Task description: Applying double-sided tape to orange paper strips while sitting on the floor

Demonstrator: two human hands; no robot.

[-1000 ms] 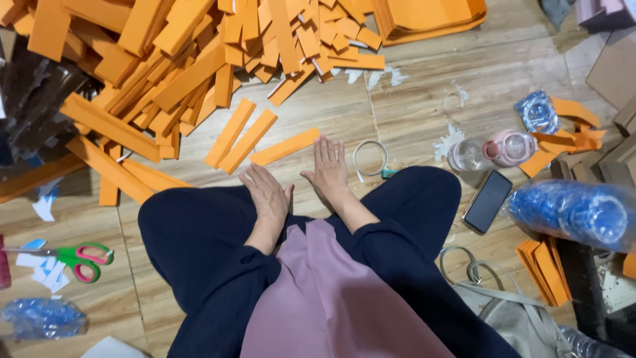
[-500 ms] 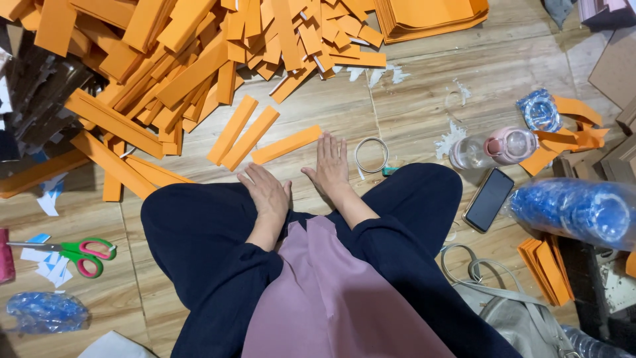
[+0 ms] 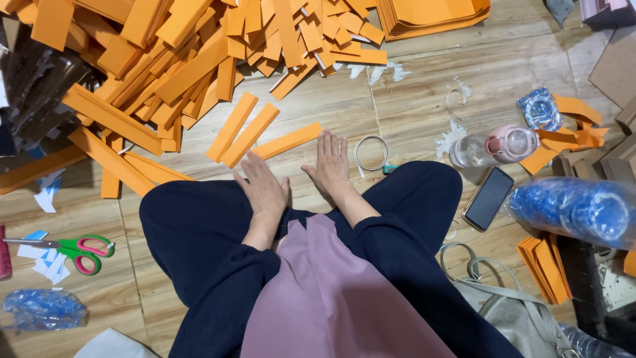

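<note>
Both hands rest flat, fingers spread and holding nothing: the left hand [image 3: 265, 189] on the knee, the right hand [image 3: 331, 164] on the floor. Three loose orange strips [image 3: 250, 134] lie just beyond the fingertips, at twelve o'clock from the left hand and ten o'clock from the right.

Strips [image 3: 286, 141] at twelve o'clock, just beyond both hands. Scissors [image 3: 76, 250] at nine. Phone [image 3: 488, 197] at three, bottle [image 3: 493, 146] beyond it.

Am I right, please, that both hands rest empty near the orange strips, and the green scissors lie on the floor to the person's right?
Not quite: the head view shows the scissors on the floor to the person's left, not right. The rest holds: the left hand and right hand are both empty, close to the orange strips.
</note>
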